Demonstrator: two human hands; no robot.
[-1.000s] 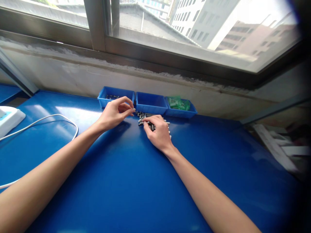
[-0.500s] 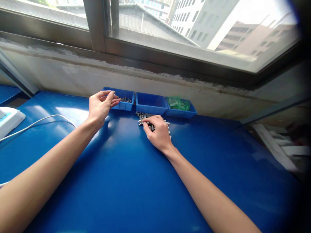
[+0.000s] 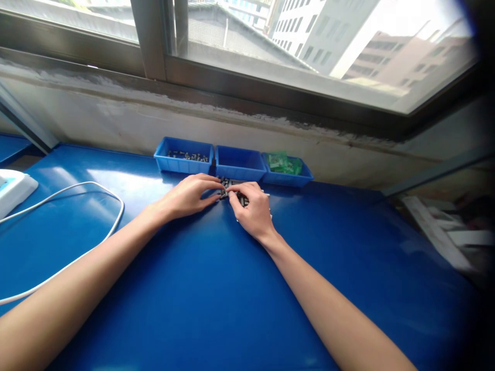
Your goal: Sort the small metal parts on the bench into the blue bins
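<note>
A cluster of small grey metal parts (image 3: pixel 225 182), which look like screws or fittings, lies on the blue table just in front of the bins. My left hand (image 3: pixel 191 196) reaches it from the left, thumb and fingers apart, with no object visible between them. Over the right side of the cluster is my right hand (image 3: pixel 252 208), its thumb and forefinger brought together at the parts. Whatever those fingertips pinch is too small to make out. That hand covers much of the cluster, and a few light ends stick out on its right side.
Behind the hands stand a blue bin of small metal pieces (image 3: pixel 183 164), a middle blue bin (image 3: pixel 240 172) and a blue bin (image 3: pixel 288 179) with green packets (image 3: pixel 284 164). A white cable (image 3: pixel 122 206) loops at left near a white power strip (image 3: pixel 17 188). A window frame rises behind.
My left hand has moved from above the left bin, right and down to the metal parts, its fingers now spread. My right hand has barely moved.
</note>
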